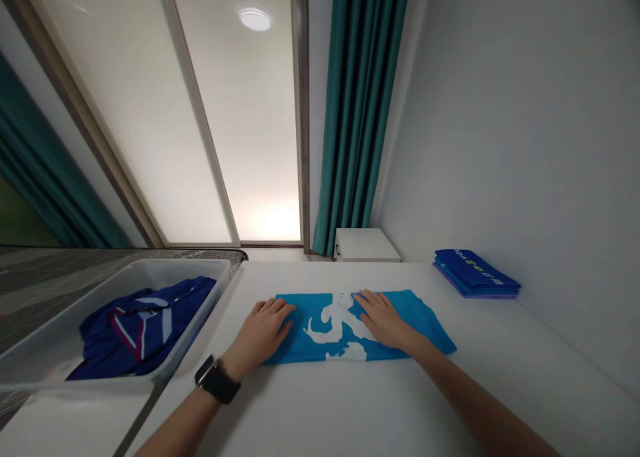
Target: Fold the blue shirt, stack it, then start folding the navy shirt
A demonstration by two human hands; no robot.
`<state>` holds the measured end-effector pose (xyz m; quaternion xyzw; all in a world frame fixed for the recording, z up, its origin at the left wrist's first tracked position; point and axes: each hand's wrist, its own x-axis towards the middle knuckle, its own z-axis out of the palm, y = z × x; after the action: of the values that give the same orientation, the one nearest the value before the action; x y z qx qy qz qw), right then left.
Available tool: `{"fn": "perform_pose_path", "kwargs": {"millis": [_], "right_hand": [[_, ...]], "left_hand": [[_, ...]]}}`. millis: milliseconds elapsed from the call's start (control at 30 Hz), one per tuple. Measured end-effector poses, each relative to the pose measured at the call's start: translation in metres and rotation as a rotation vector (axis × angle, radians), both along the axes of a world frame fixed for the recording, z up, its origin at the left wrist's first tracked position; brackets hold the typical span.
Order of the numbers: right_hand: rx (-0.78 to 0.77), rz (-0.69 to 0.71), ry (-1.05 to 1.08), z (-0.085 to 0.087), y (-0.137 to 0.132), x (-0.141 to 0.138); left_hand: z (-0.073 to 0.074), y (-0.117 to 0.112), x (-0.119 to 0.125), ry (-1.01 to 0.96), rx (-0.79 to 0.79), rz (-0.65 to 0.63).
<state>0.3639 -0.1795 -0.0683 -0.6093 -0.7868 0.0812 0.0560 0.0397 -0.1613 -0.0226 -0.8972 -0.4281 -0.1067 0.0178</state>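
At twelve o'clock on the counter [370, 407] lies flat blue cloth [350, 337], swirling white print [339, 312] across it. Left hand [261, 330] rests at its nine o'clock, right hand [384, 321] near its middle, grips loosely spread, clasping nothing.

Here's the bright-blue cloth [345, 330] | bold white print across its middle | lying flat, one long strip set crosswise | right end slanting outward | down on the white tabletop [350, 410]
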Motion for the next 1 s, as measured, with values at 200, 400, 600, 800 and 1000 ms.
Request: {"fn": "perform_pose_path", "kwargs": {"millis": [200,400,600,800,1000], "right_hand": [[-0.036,-0.036,-0.013,0.016,0.028,0.057],[-0.147,-0.055,-0.038,0.036,0.041,0.074],[-0.306,-0.060,-0.011,0.046,0.055,0.093],[-0.427,-0.021,-0.015,0.046,0.060,0.111],[-0.432,0.033,0.000,0.053,0.064,0.118]], "left_hand": [[0.008,0.059,0.036,0.074,-0.217,-0.058],[0.018,0.099,0.046,0.129,-0.513,-0.148],[0.023,0.120,0.036,0.222,-0.665,-0.135],[0.022,0.131,0.013,0.262,-0.759,-0.141],[0.031,0.132,0.004,0.230,-0.700,-0.126]]}}
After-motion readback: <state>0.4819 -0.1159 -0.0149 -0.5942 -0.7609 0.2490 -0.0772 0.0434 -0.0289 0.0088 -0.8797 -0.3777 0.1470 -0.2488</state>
